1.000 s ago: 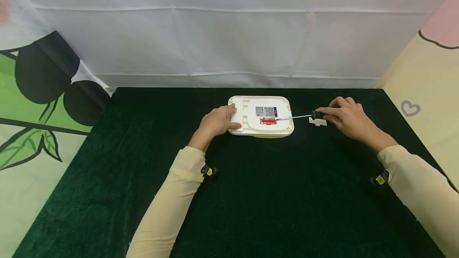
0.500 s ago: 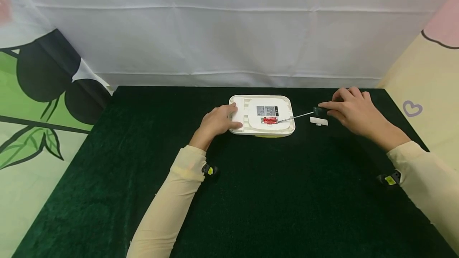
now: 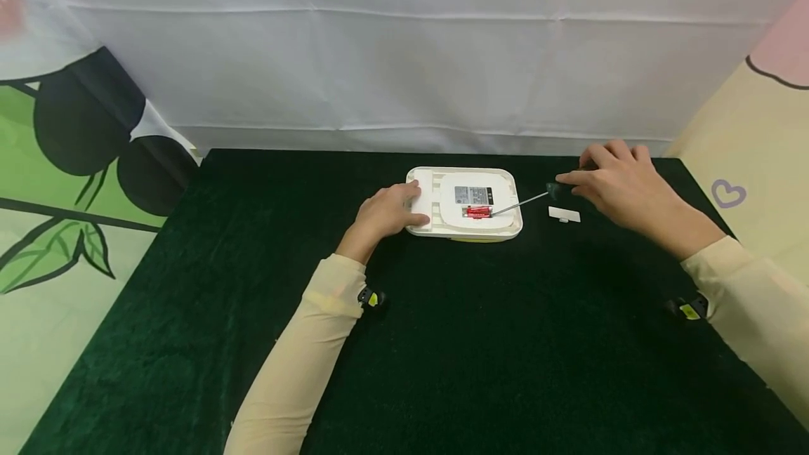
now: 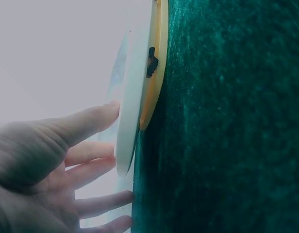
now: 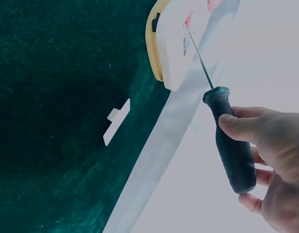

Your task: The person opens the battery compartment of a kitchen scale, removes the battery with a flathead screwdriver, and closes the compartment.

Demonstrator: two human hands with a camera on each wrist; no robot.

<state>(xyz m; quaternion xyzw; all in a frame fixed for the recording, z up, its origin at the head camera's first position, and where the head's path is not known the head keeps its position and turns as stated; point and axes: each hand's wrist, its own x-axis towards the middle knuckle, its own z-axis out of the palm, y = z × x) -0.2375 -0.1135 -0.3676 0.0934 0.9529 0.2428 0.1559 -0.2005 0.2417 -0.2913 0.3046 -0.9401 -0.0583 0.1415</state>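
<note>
A white, flat, rounded plastic device [image 3: 442,220] lies with its labelled underside up, a yellow part showing beneath it. Red batteries [image 3: 478,212] sit in its small open compartment. My left hand [image 3: 387,215] rests on the device's left end, thumb and fingers spread and fairly straight against it. In my right hand [image 3: 616,185] I hold a screwdriver [image 5: 232,145] by its dark handle, thumb on one side and fingers round the other. Its thin shaft slants down to the left, the tip at the right end of the batteries. The handle is raised off the table.
A small white battery cover [image 3: 564,214] with a tab lies on the dark green cloth [image 3: 480,343], right of the device and below the screwdriver handle. Behind the table hangs a white curtain [image 3: 404,76]. Printed cloths stand at both sides.
My right hand has shifted slightly and risen, tilting the screwdriver more steeply. Its tip stays at the batteries' right end. My left hand keeps its place on the device.
</note>
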